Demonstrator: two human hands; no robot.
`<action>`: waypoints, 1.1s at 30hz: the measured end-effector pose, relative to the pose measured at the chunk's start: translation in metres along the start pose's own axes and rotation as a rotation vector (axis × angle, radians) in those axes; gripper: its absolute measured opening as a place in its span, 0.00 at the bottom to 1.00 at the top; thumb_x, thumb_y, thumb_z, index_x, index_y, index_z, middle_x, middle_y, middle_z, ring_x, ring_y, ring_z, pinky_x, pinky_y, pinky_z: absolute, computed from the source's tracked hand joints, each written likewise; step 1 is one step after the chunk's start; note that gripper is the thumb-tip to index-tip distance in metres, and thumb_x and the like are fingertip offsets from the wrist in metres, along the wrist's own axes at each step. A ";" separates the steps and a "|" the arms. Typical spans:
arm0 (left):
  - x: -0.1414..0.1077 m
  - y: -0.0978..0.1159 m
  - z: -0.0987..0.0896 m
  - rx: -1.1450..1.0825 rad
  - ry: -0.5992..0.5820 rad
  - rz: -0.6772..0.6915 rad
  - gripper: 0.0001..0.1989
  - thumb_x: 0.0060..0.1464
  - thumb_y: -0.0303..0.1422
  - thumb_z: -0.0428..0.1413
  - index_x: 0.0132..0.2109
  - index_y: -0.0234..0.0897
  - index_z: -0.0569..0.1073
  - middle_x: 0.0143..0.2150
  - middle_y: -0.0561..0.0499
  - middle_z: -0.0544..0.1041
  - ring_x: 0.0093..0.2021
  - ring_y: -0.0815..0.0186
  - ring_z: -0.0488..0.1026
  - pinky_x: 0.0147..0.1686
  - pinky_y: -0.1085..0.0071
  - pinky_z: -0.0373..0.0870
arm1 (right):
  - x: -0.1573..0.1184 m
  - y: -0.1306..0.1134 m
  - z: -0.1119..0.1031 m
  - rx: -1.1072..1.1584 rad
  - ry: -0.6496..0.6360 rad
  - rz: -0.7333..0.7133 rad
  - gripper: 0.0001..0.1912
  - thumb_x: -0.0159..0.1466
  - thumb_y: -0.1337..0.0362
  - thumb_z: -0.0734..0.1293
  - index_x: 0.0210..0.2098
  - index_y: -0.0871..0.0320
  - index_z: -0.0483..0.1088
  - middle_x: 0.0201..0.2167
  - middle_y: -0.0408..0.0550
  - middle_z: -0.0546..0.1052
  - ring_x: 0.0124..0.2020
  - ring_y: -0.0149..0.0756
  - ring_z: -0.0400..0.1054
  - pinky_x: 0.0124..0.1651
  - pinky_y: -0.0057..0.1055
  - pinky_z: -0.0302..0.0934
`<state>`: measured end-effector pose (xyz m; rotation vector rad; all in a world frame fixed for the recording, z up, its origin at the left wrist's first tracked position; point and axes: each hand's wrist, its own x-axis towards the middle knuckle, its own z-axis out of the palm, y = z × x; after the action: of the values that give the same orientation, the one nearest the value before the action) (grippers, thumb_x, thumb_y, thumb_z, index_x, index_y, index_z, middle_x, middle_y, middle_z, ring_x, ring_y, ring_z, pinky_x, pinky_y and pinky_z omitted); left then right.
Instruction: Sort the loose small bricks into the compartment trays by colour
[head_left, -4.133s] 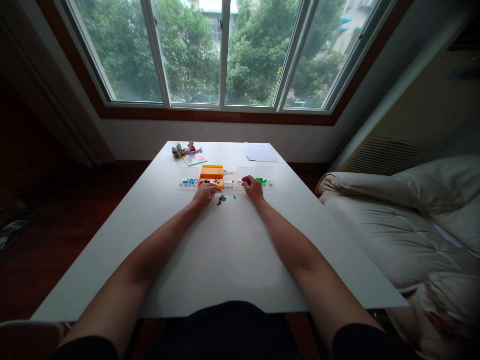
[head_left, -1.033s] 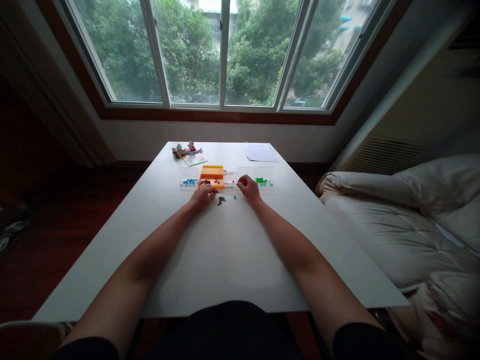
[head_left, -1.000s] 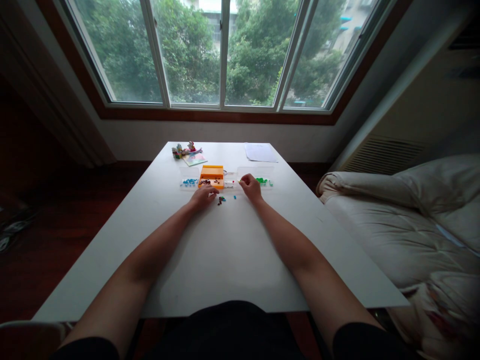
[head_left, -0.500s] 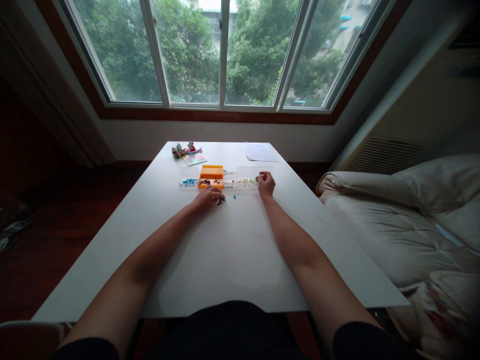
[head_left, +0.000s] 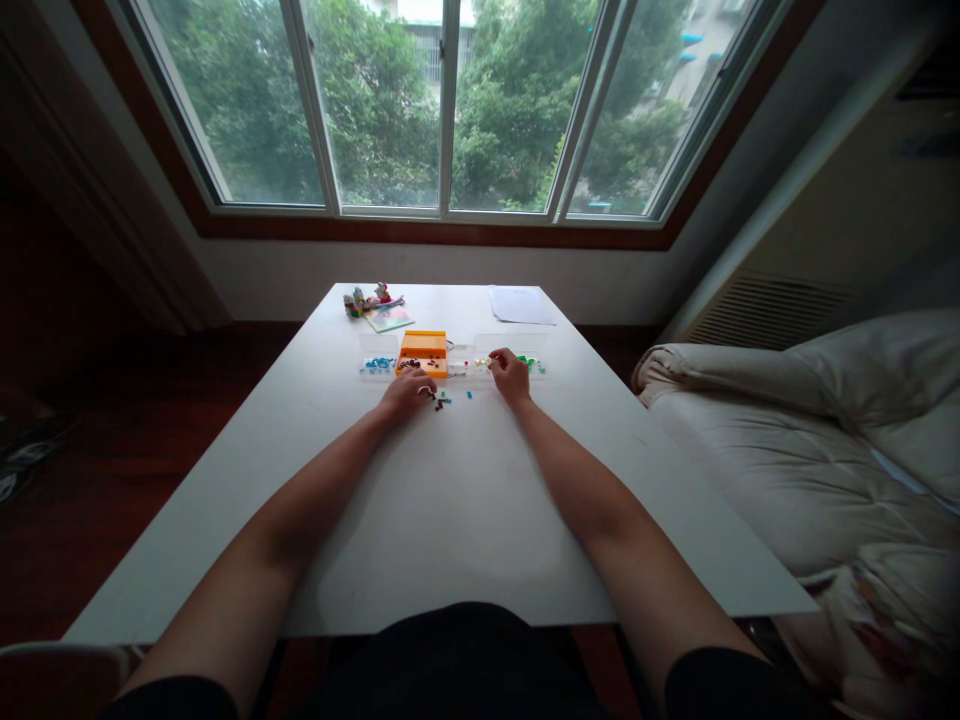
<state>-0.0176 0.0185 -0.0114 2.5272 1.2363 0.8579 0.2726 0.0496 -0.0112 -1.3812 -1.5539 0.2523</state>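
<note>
My left hand [head_left: 408,393] rests on the white table in front of an orange box [head_left: 424,341], fingers curled in. At its fingertips lie several small brown bricks [head_left: 439,405], a green brick [head_left: 443,394] and a blue piece; whether it pinches one is too small to tell. My right hand [head_left: 511,378] hovers at a clear compartment box, thumb and fingers together in a pinch over small yellow pieces [head_left: 482,362]. What it holds, if anything, is hidden. Green pieces [head_left: 532,364] show to its right. Another blue brick [head_left: 469,394] lies between the hands.
Blue pieces [head_left: 379,364] fill a clear box left of the orange one, which holds brown pieces. At the back stand small colourful toy figures [head_left: 367,298] beside a printed leaflet [head_left: 390,318]. White paper sheets [head_left: 520,304] lie at the back right. A sofa [head_left: 780,430] flanks the table's right.
My right hand has moved left, from the green pieces to the yellow ones. My left hand has drawn back slightly left, and a green brick now shows among the loose bricks.
</note>
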 end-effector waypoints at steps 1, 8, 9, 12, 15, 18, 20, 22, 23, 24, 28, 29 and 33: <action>0.000 0.000 0.000 0.002 0.004 -0.011 0.12 0.56 0.24 0.54 0.41 0.41 0.82 0.45 0.45 0.78 0.51 0.56 0.71 0.54 0.58 0.69 | 0.000 -0.001 0.000 0.001 -0.009 -0.009 0.14 0.61 0.63 0.62 0.41 0.57 0.76 0.28 0.45 0.77 0.30 0.37 0.68 0.39 0.31 0.62; 0.000 0.001 0.000 0.015 -0.028 -0.044 0.16 0.54 0.24 0.54 0.43 0.41 0.83 0.42 0.45 0.78 0.47 0.57 0.73 0.50 0.61 0.71 | -0.003 -0.007 0.001 0.009 -0.068 -0.037 0.13 0.60 0.63 0.62 0.40 0.57 0.76 0.28 0.45 0.77 0.30 0.37 0.69 0.39 0.31 0.63; 0.000 0.001 -0.001 0.017 -0.030 -0.047 0.16 0.53 0.24 0.54 0.43 0.42 0.83 0.42 0.46 0.78 0.46 0.57 0.73 0.49 0.62 0.72 | -0.003 -0.007 0.000 0.010 -0.071 -0.038 0.13 0.60 0.63 0.62 0.40 0.57 0.76 0.28 0.45 0.77 0.30 0.37 0.69 0.39 0.31 0.63; 0.000 -0.002 -0.004 0.013 -0.041 -0.055 0.16 0.52 0.24 0.54 0.42 0.41 0.83 0.41 0.46 0.78 0.44 0.58 0.73 0.47 0.63 0.72 | -0.003 -0.007 0.001 0.009 -0.077 -0.040 0.13 0.61 0.63 0.61 0.40 0.57 0.76 0.29 0.45 0.77 0.30 0.37 0.69 0.40 0.31 0.63; 0.001 -0.006 -0.007 0.005 -0.044 -0.078 0.13 0.53 0.26 0.55 0.40 0.40 0.83 0.40 0.46 0.78 0.42 0.59 0.74 0.45 0.64 0.73 | -0.003 -0.005 0.002 0.006 -0.081 -0.052 0.13 0.61 0.63 0.61 0.40 0.57 0.76 0.29 0.45 0.77 0.31 0.37 0.70 0.39 0.31 0.62; 0.001 -0.010 -0.008 0.009 -0.029 -0.106 0.11 0.55 0.29 0.55 0.39 0.40 0.83 0.39 0.47 0.78 0.40 0.59 0.74 0.43 0.65 0.73 | -0.003 -0.005 0.002 -0.001 -0.084 -0.058 0.13 0.61 0.63 0.62 0.40 0.57 0.76 0.28 0.45 0.77 0.30 0.37 0.69 0.39 0.31 0.62; 0.001 -0.010 -0.009 0.019 -0.022 -0.121 0.10 0.56 0.30 0.56 0.39 0.40 0.83 0.38 0.46 0.79 0.39 0.59 0.74 0.42 0.65 0.73 | -0.003 -0.005 0.002 -0.005 -0.086 -0.056 0.13 0.61 0.63 0.62 0.40 0.57 0.76 0.28 0.45 0.77 0.30 0.37 0.69 0.39 0.31 0.62; 0.000 -0.008 -0.008 0.027 -0.016 -0.129 0.09 0.56 0.32 0.56 0.39 0.40 0.82 0.38 0.46 0.78 0.40 0.59 0.74 0.43 0.64 0.73 | -0.004 -0.006 0.002 -0.006 -0.088 -0.057 0.13 0.61 0.63 0.62 0.40 0.57 0.76 0.29 0.45 0.77 0.30 0.37 0.69 0.38 0.31 0.62; 0.000 -0.006 -0.008 0.027 -0.012 -0.129 0.09 0.56 0.32 0.57 0.39 0.40 0.82 0.39 0.46 0.78 0.41 0.58 0.74 0.43 0.64 0.73 | -0.004 -0.006 0.002 -0.007 -0.088 -0.057 0.13 0.61 0.63 0.62 0.40 0.57 0.76 0.29 0.45 0.77 0.30 0.37 0.69 0.38 0.31 0.62; -0.001 -0.005 -0.008 0.024 -0.007 -0.126 0.09 0.56 0.33 0.58 0.40 0.39 0.82 0.40 0.45 0.78 0.42 0.58 0.74 0.45 0.63 0.73 | -0.004 -0.006 0.002 -0.008 -0.088 -0.057 0.13 0.61 0.63 0.62 0.40 0.57 0.76 0.28 0.45 0.77 0.30 0.37 0.69 0.38 0.31 0.62; -0.002 -0.001 -0.008 -0.007 0.002 -0.049 0.08 0.53 0.33 0.61 0.42 0.41 0.82 0.45 0.45 0.78 0.52 0.54 0.72 0.55 0.58 0.70 | -0.004 -0.005 0.003 -0.008 -0.090 -0.055 0.13 0.61 0.63 0.62 0.40 0.57 0.76 0.28 0.45 0.77 0.30 0.37 0.69 0.37 0.31 0.61; -0.002 -0.001 -0.008 -0.015 -0.001 -0.016 0.09 0.53 0.33 0.62 0.42 0.42 0.82 0.45 0.45 0.78 0.53 0.53 0.71 0.57 0.57 0.69 | -0.004 -0.004 0.003 -0.006 -0.092 -0.057 0.13 0.61 0.63 0.62 0.40 0.57 0.76 0.27 0.45 0.77 0.30 0.37 0.69 0.37 0.31 0.61; -0.002 0.002 -0.008 -0.038 -0.022 0.070 0.10 0.56 0.31 0.60 0.45 0.43 0.83 0.46 0.46 0.79 0.52 0.55 0.71 0.60 0.56 0.65 | -0.004 -0.003 0.004 -0.001 -0.088 -0.073 0.13 0.61 0.64 0.62 0.40 0.57 0.76 0.27 0.45 0.76 0.29 0.37 0.68 0.38 0.31 0.61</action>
<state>-0.0222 0.0151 -0.0052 2.5569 1.1200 0.8574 0.2669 0.0475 -0.0133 -1.3273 -1.6735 0.2706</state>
